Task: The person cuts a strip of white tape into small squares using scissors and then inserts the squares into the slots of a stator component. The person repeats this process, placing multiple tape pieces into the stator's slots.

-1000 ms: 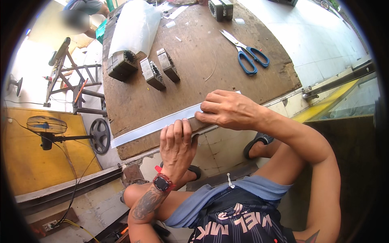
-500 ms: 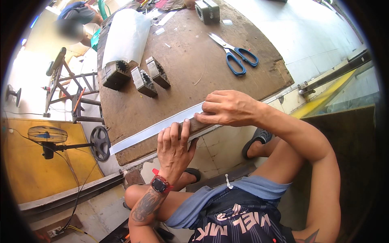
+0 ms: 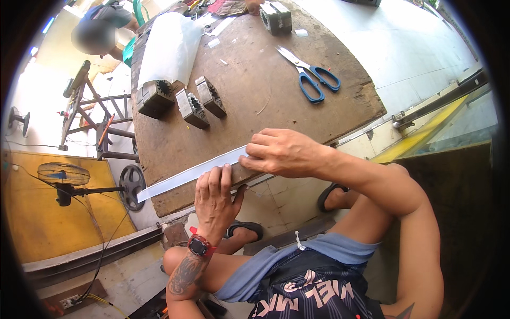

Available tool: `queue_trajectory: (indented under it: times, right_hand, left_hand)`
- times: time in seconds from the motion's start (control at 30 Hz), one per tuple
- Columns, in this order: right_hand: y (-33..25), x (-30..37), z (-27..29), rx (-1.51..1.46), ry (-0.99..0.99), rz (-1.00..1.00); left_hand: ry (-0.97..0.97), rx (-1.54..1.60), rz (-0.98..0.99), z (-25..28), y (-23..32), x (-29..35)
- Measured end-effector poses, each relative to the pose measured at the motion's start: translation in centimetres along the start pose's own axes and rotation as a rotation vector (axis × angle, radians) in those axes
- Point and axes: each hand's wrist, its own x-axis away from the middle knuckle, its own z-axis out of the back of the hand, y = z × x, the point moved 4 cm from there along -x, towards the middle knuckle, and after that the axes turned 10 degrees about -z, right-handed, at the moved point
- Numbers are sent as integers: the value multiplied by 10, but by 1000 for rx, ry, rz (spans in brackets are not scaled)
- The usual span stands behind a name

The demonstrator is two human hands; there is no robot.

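A long, narrow, pale bluish-white strip (image 3: 186, 176) with a lengthwise crease lies along the near edge of the wooden table (image 3: 249, 74). My left hand (image 3: 214, 194) rests on its near side, fingers stretched out flat and thumb apart below the table edge. At the strip's right end, the bent fingers and thumb of my right hand (image 3: 281, 153) pinch it against the wood, covering that end. Blue-handled scissors (image 3: 304, 65) lie beyond my right hand. Farther left stand metal blocks with toothed openings, one (image 3: 192, 109) beside another (image 3: 211, 97).
A third toothed metal block (image 3: 154, 99) stands before a translucent plastic sheet (image 3: 169, 48). Another metal block (image 3: 276, 18) sits at the far edge among small scraps. A fan (image 3: 64, 175) and a dark frame (image 3: 101, 111) stand left of the table. A person (image 3: 114, 18) is at upper left.
Both hands have moved left and slightly nearer to me along the table edge, the right one farther. The strip has slid a little to the left, its end reaching farther past the table's side.
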Motion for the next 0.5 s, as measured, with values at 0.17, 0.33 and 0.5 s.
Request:
queue_trajectory:
  times: [0.17, 0.33, 0.5]
  right_hand:
    - [9, 15, -2, -18, 26, 11]
    - [12, 13, 0, -54, -27, -18]
    - [15, 20, 9, -66, -14, 16]
  left_hand:
    - [-70, -35, 1, -4, 1, 3]
    - [-48, -19, 36, -15, 15, -10]
    - [-43, -42, -27, -10, 23, -9]
